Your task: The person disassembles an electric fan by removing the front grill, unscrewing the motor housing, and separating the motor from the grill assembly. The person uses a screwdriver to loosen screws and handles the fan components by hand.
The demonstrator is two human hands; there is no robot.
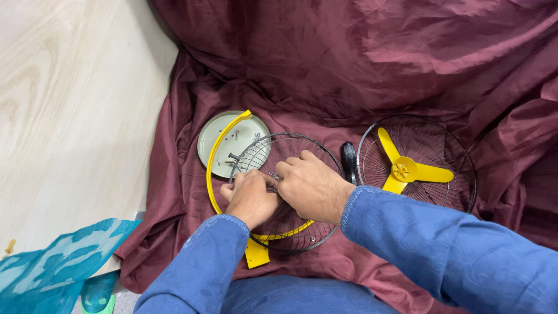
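While both hands [285,192] pinch its hub, the wire guard [288,192] lies under their narrow grip.

A wrinkled maroon cloth [360,64] covers most of the scene, spreading from the far edge down to the near side. On it, to the right, a second wire fan guard [459,168] lies flat with a yellow three-bladed fan blade [405,169] resting inside it, and a black screwdriver handle [349,158] lies just left of that guard. To the left lie a pale round plate [224,136] with small screws [235,135] on it, pale wooden floor [64,104], and near-left a teal patterned fabric [52,261].
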